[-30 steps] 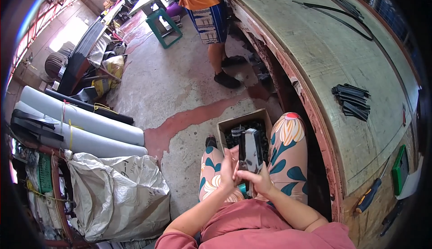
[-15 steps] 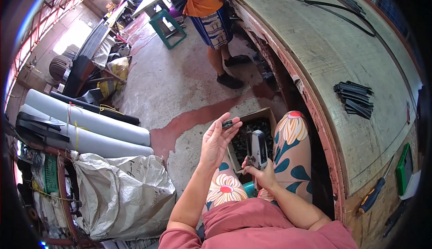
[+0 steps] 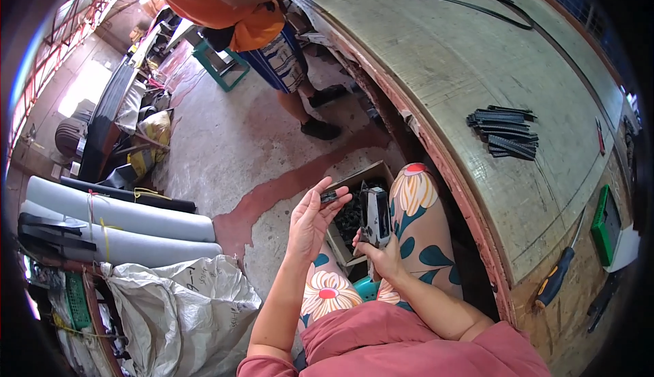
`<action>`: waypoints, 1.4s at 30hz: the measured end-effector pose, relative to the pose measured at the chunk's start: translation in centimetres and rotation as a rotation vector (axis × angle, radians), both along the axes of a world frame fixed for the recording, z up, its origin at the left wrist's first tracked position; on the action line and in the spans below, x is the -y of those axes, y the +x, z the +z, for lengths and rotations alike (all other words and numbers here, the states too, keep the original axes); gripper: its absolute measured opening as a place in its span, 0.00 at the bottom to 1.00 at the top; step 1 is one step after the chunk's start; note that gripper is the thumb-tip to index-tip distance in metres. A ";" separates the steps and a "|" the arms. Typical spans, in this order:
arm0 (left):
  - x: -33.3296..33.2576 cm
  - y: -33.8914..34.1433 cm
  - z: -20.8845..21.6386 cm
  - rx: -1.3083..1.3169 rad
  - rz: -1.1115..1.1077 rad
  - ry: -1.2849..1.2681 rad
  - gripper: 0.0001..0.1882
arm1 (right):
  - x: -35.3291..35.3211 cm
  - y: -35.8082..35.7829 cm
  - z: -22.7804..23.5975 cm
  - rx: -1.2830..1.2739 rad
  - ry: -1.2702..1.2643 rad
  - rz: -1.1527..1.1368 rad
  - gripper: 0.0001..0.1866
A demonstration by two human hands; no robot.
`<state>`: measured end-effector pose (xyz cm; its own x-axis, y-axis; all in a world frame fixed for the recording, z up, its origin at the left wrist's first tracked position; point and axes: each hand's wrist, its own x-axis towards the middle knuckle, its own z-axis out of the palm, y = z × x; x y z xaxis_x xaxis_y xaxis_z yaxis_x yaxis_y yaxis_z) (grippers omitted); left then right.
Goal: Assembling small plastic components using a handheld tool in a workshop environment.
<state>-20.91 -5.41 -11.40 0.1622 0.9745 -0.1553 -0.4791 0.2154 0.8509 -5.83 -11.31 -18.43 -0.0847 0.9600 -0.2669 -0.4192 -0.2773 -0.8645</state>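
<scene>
Between the thumb and fingers of my left hand [image 3: 306, 223] is a small black strip piece [image 3: 329, 196], held up above my lap. My right hand [image 3: 385, 255] is closed round the handle of a grey and black plier-like stapler [image 3: 377, 215], its head pointing away from me. The two hands are apart, with the stapler just right of the small piece. Beneath them, between my knees, a cardboard box [image 3: 374, 170] holds many small black pieces [image 3: 349, 219]. My forearm and the tool hide part of the box.
At right, a long worktable [image 3: 422, 70] carries a pile of black strips [image 3: 503, 131], a screwdriver [image 3: 557, 278] and a green tray [image 3: 605, 223]. A person in orange [image 3: 255, 9] stands at its far end. Grey rolls [image 3: 129, 206] and a white sack [image 3: 180, 302] lie left.
The view has turned, so the table and surroundings have shifted left. My right hand has tipped the stapler more upright. The left hand keeps its pinch on the small piece.
</scene>
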 end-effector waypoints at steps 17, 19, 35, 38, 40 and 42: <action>-4.8 14.1 9.7 -0.889 -0.055 1.091 0.10 | 0.4 -0.5 -0.4 0.281 -0.039 -0.012 0.13; -5.3 17.3 11.0 -0.892 -0.185 1.179 0.11 | 0.4 -0.3 -0.5 0.273 -0.068 0.033 0.14; -7.4 20.5 11.6 -0.967 -0.382 1.161 0.07 | 0.1 -0.2 0.6 0.385 -0.103 0.095 0.20; -7.6 20.3 11.3 -0.923 -0.377 1.138 0.08 | 0.2 -0.2 1.2 0.395 -0.112 0.107 0.20; -7.6 20.2 11.2 -0.903 -0.373 1.113 0.08 | 0.3 -0.3 1.4 0.412 -0.134 0.102 0.20; -7.5 20.1 11.1 -0.913 -0.358 1.134 0.08 | 0.2 -0.5 1.3 0.440 -0.129 0.116 0.20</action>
<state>-0.81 2.09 -0.35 0.6786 0.5740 0.4584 0.2288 -0.7581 0.6107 -6.29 -11.56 -17.09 -0.0415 0.9076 -0.4177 0.0190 -0.4173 -0.9086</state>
